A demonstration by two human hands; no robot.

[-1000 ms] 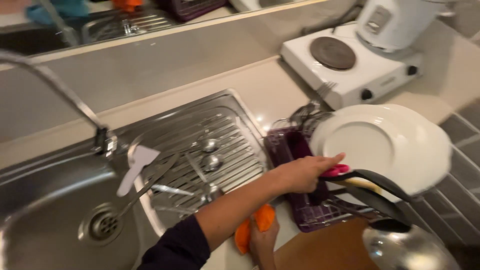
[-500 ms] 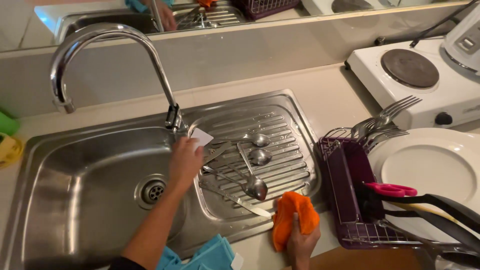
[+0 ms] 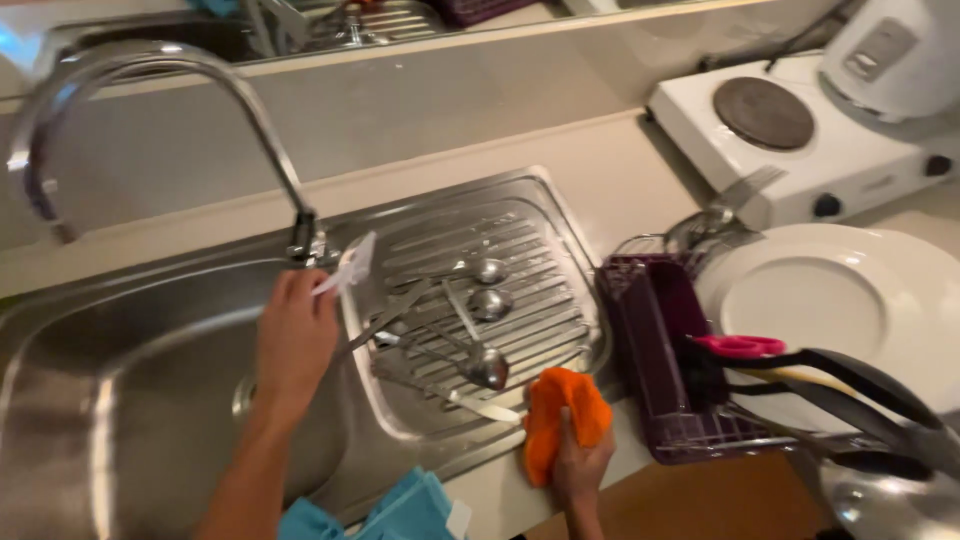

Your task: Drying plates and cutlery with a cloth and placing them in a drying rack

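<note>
Left hand (image 3: 293,340): fingers closed on a white spatula (image 3: 352,268), beside the faucet (image 3: 300,235).
Right hand (image 3: 580,465): fingers gripping an orange cloth (image 3: 562,415), right of the faucet.
Spoons (image 3: 488,300): on the drainboard.

Orange cloth (image 3: 563,420) in right hand (image 3: 583,470). White spatula (image 3: 352,266) in left hand (image 3: 296,340). Steel-grey sink (image 3: 120,400), ribbed drainboard (image 3: 520,250), silver spoons (image 3: 488,300). Purple rack (image 3: 660,350). White plate (image 3: 830,310). Pink handle (image 3: 740,346). White hotplate (image 3: 800,150), dark ring. Teal cloth (image 3: 400,510).
</note>
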